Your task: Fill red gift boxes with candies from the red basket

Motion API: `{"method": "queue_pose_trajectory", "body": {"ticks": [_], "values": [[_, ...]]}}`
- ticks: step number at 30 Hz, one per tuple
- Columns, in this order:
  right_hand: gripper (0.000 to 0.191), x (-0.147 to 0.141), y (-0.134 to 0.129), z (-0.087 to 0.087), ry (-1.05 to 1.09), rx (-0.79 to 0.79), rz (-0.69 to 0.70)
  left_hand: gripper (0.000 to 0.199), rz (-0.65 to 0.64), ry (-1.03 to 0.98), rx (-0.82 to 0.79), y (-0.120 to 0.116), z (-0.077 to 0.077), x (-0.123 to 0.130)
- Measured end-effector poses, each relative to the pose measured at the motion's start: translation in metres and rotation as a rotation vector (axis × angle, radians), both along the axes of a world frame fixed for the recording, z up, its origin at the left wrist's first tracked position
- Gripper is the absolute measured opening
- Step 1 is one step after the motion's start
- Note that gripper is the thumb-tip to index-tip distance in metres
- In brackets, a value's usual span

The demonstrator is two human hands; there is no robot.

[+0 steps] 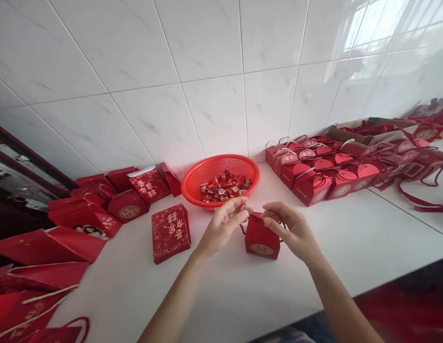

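A small red gift box with a gold round emblem stands upright on the white table in front of me. My left hand is at the upper left of the box, its fingertips pinched together around what looks like the box's dark red cord. Against the top right edge of the box, my right hand has its thumb and fingers closed. Bits of cord show on both sides of the box. The fingers partly hide its top.
Behind the hands sits a red plastic colander holding wrapped candies. A flat red box lies left of it. Red bags line the left side. Rows of gift boxes and an open carton stand right, along the tiled wall.
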State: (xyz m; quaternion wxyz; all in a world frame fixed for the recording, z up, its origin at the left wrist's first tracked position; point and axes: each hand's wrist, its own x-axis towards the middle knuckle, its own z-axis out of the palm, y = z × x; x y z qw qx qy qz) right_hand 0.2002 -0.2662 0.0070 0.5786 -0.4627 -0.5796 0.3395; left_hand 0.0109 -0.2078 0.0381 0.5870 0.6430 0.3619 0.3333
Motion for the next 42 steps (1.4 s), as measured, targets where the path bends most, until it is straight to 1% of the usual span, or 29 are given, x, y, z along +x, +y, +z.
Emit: {"method": "queue_pose_trajectory", "body": {"ticks": [3,6,9,10,12,14,15,16,17,18,19,21,22,23,24,26,27,29,31,33,37,39,42], "values": [[0.024,-0.008,0.0,0.001,0.014,0.003,0.049,0.054,-0.034,0.057,0.141,-0.022,0.01,0.007],[0.031,-0.017,-0.001,0.001,0.044,-0.012,0.053,0.063,-0.061,0.188,0.246,-0.039,0.013,0.016],[0.029,-0.021,-0.001,-0.002,0.068,-0.046,0.047,0.072,-0.121,0.299,0.304,-0.052,0.008,0.024],[0.027,-0.019,0.0,-0.003,0.065,-0.04,0.027,0.072,-0.113,0.316,0.348,-0.057,0.004,0.027],[0.023,-0.011,0.002,-0.002,0.056,0.007,-0.061,0.069,-0.049,0.301,0.477,-0.067,-0.008,0.03],[0.02,0.002,0.006,0.001,0.075,0.06,-0.167,0.058,0.024,0.238,0.595,-0.078,-0.027,0.034],[0.018,0.009,0.008,0.003,0.098,0.071,-0.209,0.05,0.025,0.205,0.619,-0.084,-0.041,0.037],[0.018,0.016,0.01,0.006,0.123,0.071,-0.227,0.041,-0.021,0.185,0.604,-0.09,-0.057,0.041],[0.018,0.023,0.012,0.008,0.142,0.066,-0.231,0.033,-0.106,0.157,0.564,-0.096,-0.076,0.047],[0.018,0.029,0.014,0.01,0.15,0.061,-0.223,0.029,-0.216,0.128,0.538,-0.102,-0.096,0.055],[0.018,0.034,0.016,0.012,0.147,0.057,-0.212,0.027,-0.299,0.116,0.541,-0.107,-0.117,0.065],[0.017,0.04,0.019,0.014,0.119,0.052,-0.193,0.017,-0.422,0.172,0.63,-0.116,-0.155,0.088],[0.016,0.043,0.021,0.015,0.102,0.05,-0.187,0.009,-0.509,0.223,0.705,-0.119,-0.17,0.1],[0.016,0.045,0.022,0.015,0.088,0.049,-0.185,0.005,-0.624,0.26,0.813,-0.121,-0.181,0.111],[0.015,0.046,0.024,0.015,0.074,0.048,-0.183,0.011,-0.707,0.306,0.894,-0.122,-0.188,0.121],[0.016,0.05,0.025,0.016,0.05,0.048,-0.184,0.025,-0.844,0.382,1.048,-0.122,-0.192,0.132],[0.016,0.052,0.026,0.017,0.039,0.049,-0.188,0.029,-0.88,0.412,1.117,-0.122,-0.19,0.134],[0.016,0.055,0.026,0.019,0.022,0.048,-0.192,0.032,-0.889,0.436,1.252,-0.123,-0.187,0.132],[0.017,0.059,0.026,0.022,0.026,0.04,-0.188,0.032,-0.842,0.445,1.35,-0.124,-0.186,0.127],[0.019,0.063,0.025,0.025,0.047,0.034,-0.185,0.031,-0.79,0.456,1.394,-0.124,-0.187,0.122],[0.021,0.075,0.022,0.034,0.078,0.047,-0.204,0.025,-0.76,0.41,1.411,-0.123,-0.188,0.118],[0.022,0.086,0.018,0.039,0.065,0.062,-0.24,0.022,-0.761,0.393,1.409,-0.122,-0.185,0.117],[0.023,0.109,0.009,0.045,0.012,0.076,-0.337,0.018,-0.79,0.382,1.402,-0.119,-0.179,0.115]]}}
